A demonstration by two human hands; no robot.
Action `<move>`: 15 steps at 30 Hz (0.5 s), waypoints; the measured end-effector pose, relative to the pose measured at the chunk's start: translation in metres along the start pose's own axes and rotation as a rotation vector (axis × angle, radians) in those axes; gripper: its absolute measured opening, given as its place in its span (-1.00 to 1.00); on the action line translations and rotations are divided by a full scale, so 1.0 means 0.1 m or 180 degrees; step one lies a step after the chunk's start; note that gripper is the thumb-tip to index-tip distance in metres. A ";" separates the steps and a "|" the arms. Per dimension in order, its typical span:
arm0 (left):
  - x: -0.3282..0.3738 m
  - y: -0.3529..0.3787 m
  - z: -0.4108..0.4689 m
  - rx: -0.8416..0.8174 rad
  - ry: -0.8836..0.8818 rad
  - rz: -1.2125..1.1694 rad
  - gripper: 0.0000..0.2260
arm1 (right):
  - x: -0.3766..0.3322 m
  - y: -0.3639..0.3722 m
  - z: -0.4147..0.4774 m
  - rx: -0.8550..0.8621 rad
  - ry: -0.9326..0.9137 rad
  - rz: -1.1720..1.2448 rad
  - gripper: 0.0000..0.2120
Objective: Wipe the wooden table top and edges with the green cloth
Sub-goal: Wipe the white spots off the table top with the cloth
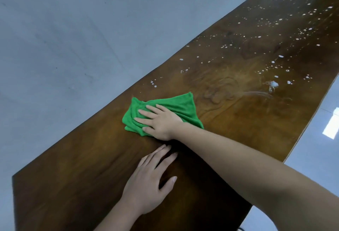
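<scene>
A long dark wooden table top (77, 172) runs from the lower left to the upper right. The green cloth (176, 105) lies crumpled on it near the far long edge. My right hand (159, 122) presses flat on the cloth with fingers spread, the arm reaching in from the lower right. My left hand (150, 181) rests flat on the bare wood just in front of the cloth, holding nothing. Many white droplets (280, 56) and a foam blob (274, 83) dot the table farther right. A wet streak (256, 93) shows near the blob.
Grey floor (64, 38) lies beyond the table's far edge. Glossy grey floor with a bright window reflection (331, 127) lies past the near right edge. The table's short end (13, 194) is at the lower left.
</scene>
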State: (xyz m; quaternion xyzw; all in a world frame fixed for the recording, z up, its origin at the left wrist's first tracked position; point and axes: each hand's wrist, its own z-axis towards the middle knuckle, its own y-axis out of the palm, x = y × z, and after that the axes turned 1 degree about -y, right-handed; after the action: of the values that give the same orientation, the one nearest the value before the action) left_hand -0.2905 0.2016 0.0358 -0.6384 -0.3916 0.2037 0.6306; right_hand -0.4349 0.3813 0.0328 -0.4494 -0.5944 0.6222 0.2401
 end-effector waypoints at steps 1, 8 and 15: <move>0.01 -0.01 0.00 -0.0043 -0.0033 -0.0010 -0.45 | 0.02 -0.04 0.17 -0.0034 -0.0057 -0.0034 -0.42; 0.02 -0.08 0.02 -0.0199 -0.0107 -0.0025 -0.40 | 0.69 -0.41 0.77 0.0086 0.0619 -0.0001 -0.34; 0.02 -0.06 0.04 -0.0178 -0.0130 0.0061 -0.38 | 1.72 -0.65 0.39 0.0520 0.1891 0.0158 -0.28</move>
State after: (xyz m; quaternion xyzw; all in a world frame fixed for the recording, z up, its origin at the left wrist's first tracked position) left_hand -0.2931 0.2051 0.0413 -0.6552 -0.4038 0.2117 0.6024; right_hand -0.5662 0.5159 0.0430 -0.6052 -0.4350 0.5150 0.4234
